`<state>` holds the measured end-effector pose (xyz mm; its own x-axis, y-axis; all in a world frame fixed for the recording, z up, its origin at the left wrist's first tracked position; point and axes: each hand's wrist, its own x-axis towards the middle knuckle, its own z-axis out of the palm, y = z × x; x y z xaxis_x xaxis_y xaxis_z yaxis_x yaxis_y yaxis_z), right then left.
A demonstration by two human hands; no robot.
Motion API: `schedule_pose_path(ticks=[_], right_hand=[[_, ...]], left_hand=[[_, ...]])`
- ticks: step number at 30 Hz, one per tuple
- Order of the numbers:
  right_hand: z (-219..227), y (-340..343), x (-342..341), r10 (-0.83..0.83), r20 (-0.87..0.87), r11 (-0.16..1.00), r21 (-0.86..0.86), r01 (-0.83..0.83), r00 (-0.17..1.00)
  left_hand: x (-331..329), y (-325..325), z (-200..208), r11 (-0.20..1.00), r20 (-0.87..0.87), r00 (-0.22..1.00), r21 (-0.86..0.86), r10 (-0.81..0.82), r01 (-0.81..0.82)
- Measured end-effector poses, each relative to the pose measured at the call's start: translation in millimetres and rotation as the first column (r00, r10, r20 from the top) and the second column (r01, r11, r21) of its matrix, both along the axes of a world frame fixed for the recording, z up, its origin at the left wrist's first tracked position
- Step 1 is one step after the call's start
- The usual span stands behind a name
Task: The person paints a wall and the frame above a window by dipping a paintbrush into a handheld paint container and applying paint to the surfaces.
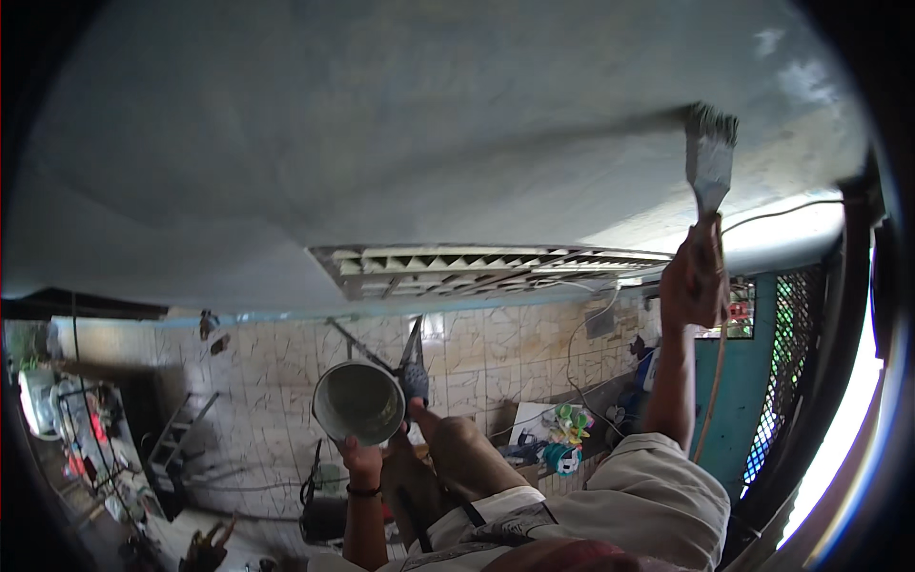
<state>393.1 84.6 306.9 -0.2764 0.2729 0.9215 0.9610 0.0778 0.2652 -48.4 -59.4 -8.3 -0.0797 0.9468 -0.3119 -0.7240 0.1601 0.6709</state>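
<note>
My right hand [698,281] is raised at the right, its fingers wrapped round the handle of a wide flat paintbrush [711,162]. The brush points up, with dark, ragged bristles against or very near a pale grey painted surface [429,114]; I cannot tell whether they touch. A dark shadow stretches left from the bristles. Lower down, my left hand [358,459] grips a round grey bucket [335,424] at its underside and rim. The bucket tilts so its inside shows, grey and smeared, but how much it holds is unclear.
A slatted vent panel [477,270] is set at the grey surface's edge. Below is a marble-patterned tiled area [515,353]. A small ladder [181,429] leans at the left, and a lattice panel [786,353] stands at the right. A thin cable [782,212] hangs near the brush. Artificial flowers [570,424] sit low down.
</note>
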Motion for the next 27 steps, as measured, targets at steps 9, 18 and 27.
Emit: schedule_pose_path(ticks=[9, 18, 27], right_hand=[[-168, -30, -39, -0.037, -0.328, 0.943, -0.325, -0.076, 0.944], [-243, -101, -99, -0.449, -0.871, 0.735, -0.486, -0.472, 0.198], [-280, -119, -102, -0.237, -0.477, 0.933, 0.131, -0.335, -0.846]], left_hand=[[-7, -20, -7, 0.993, -0.017, 0.996, -0.077, 0.086, -0.087], [18, -13, -16, 0.993, -0.021, 1.0, -0.114, 0.009, -0.012], [21, -30, -54, 0.955, -0.037, 0.985, -0.254, -0.166, 0.152]])
